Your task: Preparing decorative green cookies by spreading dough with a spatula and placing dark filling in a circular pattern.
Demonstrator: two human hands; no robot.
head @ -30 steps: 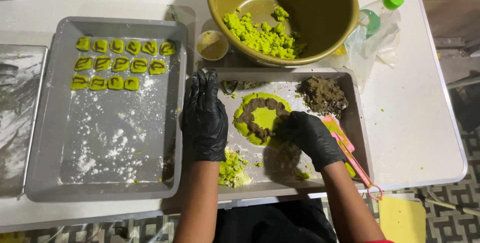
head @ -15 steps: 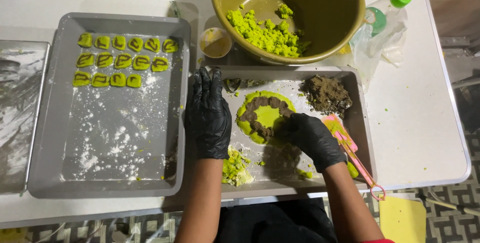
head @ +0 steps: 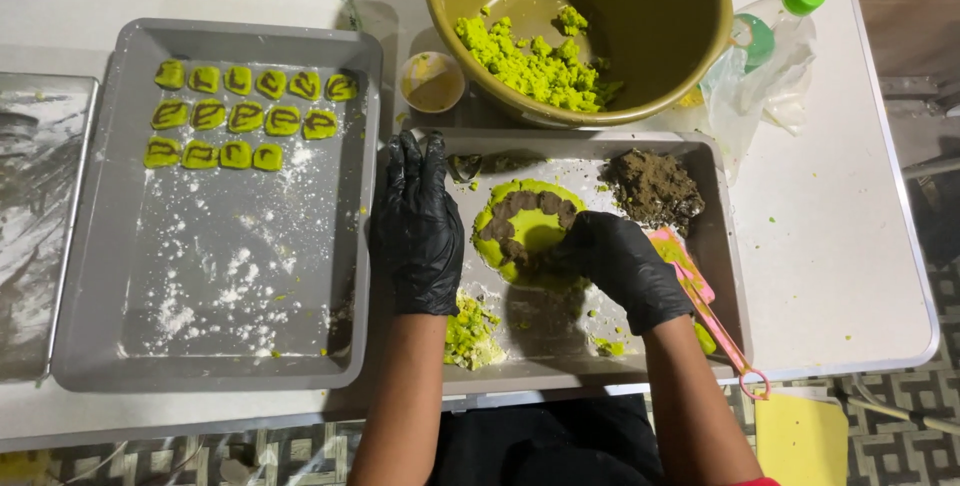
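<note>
Both my hands wear black gloves. My left hand (head: 417,224) lies flat, fingers together, on the left rim of a small grey tray (head: 700,246). My right hand (head: 617,264) presses its fingertips against the lower right edge of a flat green dough disc (head: 530,236) in that tray. A ring of dark brown filling (head: 520,211) lies on the disc. A heap of the same brown filling (head: 655,186) sits in the tray's far right corner. Loose green dough scraps (head: 468,331) lie near the tray's front.
A large grey floured tray (head: 215,346) on the left holds several small green pieces with brown swirls (head: 240,116). An olive bowl (head: 660,6) with green dough crumbs stands behind. A small cup (head: 432,81), a green-capped bottle (head: 780,21) and a pink scraper (head: 700,296) lie around. The table edge runs along the right.
My right hand has shifted slightly along the disc's lower right edge. My left hand stays flat at the tray rim.
</note>
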